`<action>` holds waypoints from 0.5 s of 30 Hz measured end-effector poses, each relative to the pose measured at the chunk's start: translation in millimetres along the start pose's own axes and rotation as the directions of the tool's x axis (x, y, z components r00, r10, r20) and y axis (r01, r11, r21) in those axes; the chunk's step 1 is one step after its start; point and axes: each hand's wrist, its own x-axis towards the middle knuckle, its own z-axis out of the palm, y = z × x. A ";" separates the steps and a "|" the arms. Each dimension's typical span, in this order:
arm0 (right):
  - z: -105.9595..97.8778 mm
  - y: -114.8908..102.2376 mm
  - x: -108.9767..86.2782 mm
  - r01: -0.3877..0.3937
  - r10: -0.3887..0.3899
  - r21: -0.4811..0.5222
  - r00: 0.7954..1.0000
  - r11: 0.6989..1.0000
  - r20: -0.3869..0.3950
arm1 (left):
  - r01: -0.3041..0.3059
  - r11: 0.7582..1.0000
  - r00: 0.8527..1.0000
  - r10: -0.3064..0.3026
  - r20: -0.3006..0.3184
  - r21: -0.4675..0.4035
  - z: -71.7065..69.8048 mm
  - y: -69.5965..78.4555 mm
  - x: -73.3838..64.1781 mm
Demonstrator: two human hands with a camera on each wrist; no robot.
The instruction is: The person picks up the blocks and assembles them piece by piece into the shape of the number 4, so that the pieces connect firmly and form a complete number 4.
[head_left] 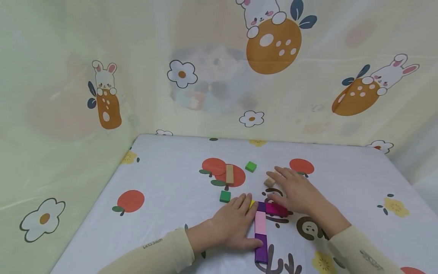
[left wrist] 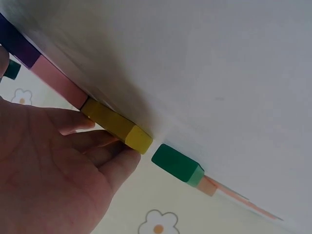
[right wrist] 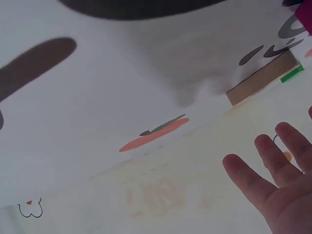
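My left hand [head_left: 232, 226] lies with its fingers extended against a yellow block [left wrist: 109, 119], its thumb on a purple block [head_left: 261, 254]. Between that purple block and a dark purple block [head_left: 261, 206] lies a pink block [head_left: 260, 223]. The yellow block and a magenta block [head_left: 278, 210] flank the dark purple one, and together these blocks form a T-like shape. My right hand [head_left: 299, 192] hovers with spread fingers above the magenta block and beside a wooden block [head_left: 269, 182]. In the right wrist view, a gap shows between its fingertips and the wooden block.
A green block [head_left: 225, 196] lies left of the left fingertips. Farther back are a light green block [head_left: 251, 166] and a narrow wooden block [head_left: 229, 174]. The printed white cloth [head_left: 171, 171] covers the table, and a patterned curtain [head_left: 212, 125] hangs behind it.
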 end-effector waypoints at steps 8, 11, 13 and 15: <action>2.8 10.5 12.6 -0.049 0.049 0.004 0.999 0.999 0.017 | 0.001 1.000 1.000 -0.001 0.003 -0.008 -1.3 0.9 -1.1; 3.0 13.8 16.5 -0.068 0.068 -0.004 0.997 0.998 0.032 | 0.005 1.000 1.000 -0.005 0.009 -0.008 -0.9 1.3 -0.8; 2.8 15.4 18.8 -0.074 0.074 -0.002 0.997 0.997 0.036 | 0.009 1.000 1.000 -0.009 0.013 -0.008 -0.2 1.2 -0.4; 3.4 16.9 20.7 -0.082 0.082 -0.004 0.996 0.997 0.045 | 0.012 1.000 1.000 -0.012 0.014 -0.009 0.3 1.0 -0.2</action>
